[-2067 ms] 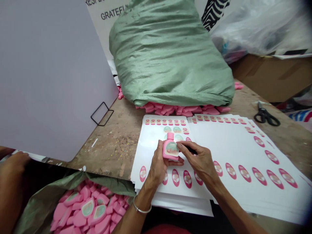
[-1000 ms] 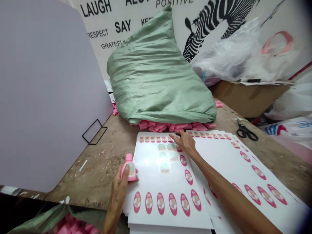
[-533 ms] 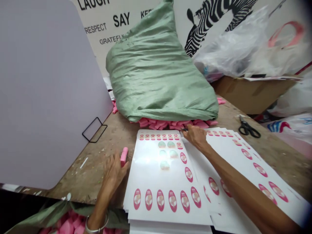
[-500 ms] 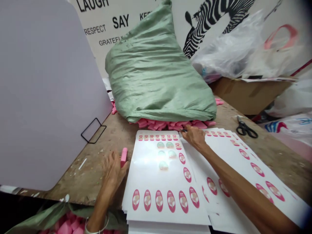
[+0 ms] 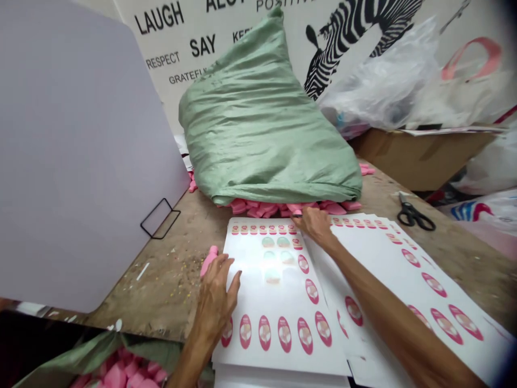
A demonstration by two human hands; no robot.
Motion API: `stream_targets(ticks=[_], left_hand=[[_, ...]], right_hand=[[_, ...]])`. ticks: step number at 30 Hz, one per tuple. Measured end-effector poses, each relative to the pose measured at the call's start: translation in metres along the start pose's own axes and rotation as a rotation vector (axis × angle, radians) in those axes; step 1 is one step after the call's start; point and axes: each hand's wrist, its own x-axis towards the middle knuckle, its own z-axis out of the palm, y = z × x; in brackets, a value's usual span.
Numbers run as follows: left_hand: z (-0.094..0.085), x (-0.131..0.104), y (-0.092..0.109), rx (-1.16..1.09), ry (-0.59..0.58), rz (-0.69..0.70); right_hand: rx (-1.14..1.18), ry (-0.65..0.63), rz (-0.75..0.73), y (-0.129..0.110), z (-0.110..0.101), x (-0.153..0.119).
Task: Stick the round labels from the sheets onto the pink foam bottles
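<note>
My left hand (image 5: 218, 291) rests with spread fingers on the left edge of a stack of white sticker sheets (image 5: 250, 299), holding nothing. A pink bottle-shaped piece (image 5: 209, 261) lies on the table just beyond its fingers. At the top right corner of that stack, my right hand (image 5: 315, 223) has its fingers closed together around a small dark object, too small to make out. Under my right forearm a second group of sheets (image 5: 379, 258) with pink oval stickers is fanned out.
A green sack (image 5: 266, 129) stands at the back over pink pieces (image 5: 262, 208). Black scissors (image 5: 414, 215) lie at the right. A grey-white panel (image 5: 81, 156) with a black wire stand (image 5: 160, 218) fills the left. Below the table edge, a bag holds pink pieces (image 5: 121, 372).
My left hand has moved right, from beside the pink piece onto the sheets' left edge. The pink piece now leans differently. My right hand has shifted slightly left. The view has tilted a little.
</note>
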Motion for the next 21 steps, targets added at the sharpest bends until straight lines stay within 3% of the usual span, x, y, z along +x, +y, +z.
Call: stream_targets(ticks=[2, 5, 7, 8, 11, 14, 17, 21], left_hand=[[-0.002, 0.008, 0.017, -0.032, -0.033, 0.073], [-0.001, 0.016, 0.051, -0.153, -0.219, 0.281], [0.0, 0.016, 0.069, -0.283, -0.383, 0.326], [0.001, 0.014, 0.074, -0.358, -0.447, 0.27], [0.004, 0.004, 0.07, -0.657, -0.486, -0.148], [0.012, -0.007, 0.055, -0.984, -0.335, -0.547], [0.025, -0.016, 0.046, -1.138, -0.234, -0.68], [0.039, -0.02, 0.047, -1.089, -0.222, -0.661]], right_hand=[[0.027, -0.11, -0.157, 0.015, -0.017, -0.028], [0.336, -0.553, -0.541, 0.026, -0.042, -0.073], [0.562, -0.769, -0.616, 0.027, -0.05, -0.096], [0.655, -0.801, -0.593, 0.026, -0.05, -0.104], [0.834, -0.618, -0.432, 0.022, -0.033, -0.117], [0.802, -0.321, -0.303, 0.013, -0.001, -0.125], [0.546, -0.097, -0.277, 0.0, 0.033, -0.133], [0.205, 0.139, -0.367, -0.01, 0.059, -0.136]])
